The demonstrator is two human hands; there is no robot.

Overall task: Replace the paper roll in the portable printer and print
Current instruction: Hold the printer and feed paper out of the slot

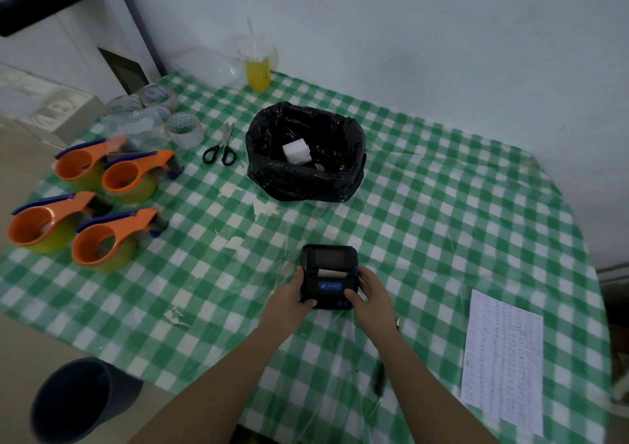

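A small black portable printer (pixel 329 275) lies on the green checked tablecloth (pixel 442 225) near the table's front middle. A short strip of white paper (pixel 326 272) shows at its slot. My left hand (pixel 296 293) grips the printer's left side, thumb on its front edge. My right hand (pixel 367 295) holds the right side, thumb resting by the blue buttons at the front. A white paper roll (pixel 296 151) lies inside a black bag-lined bin (pixel 306 178) farther back.
Several orange tape dispensers (pixel 102 212) stand at the left, with clear tape rolls (pixel 183 129) and black-handled scissors (pixel 220 147) behind. A cup of yellow drink (pixel 258 69) is by the wall. A printed sheet (pixel 503 358) lies at the right. A dark bucket (pixel 73 399) sits on the floor at lower left.
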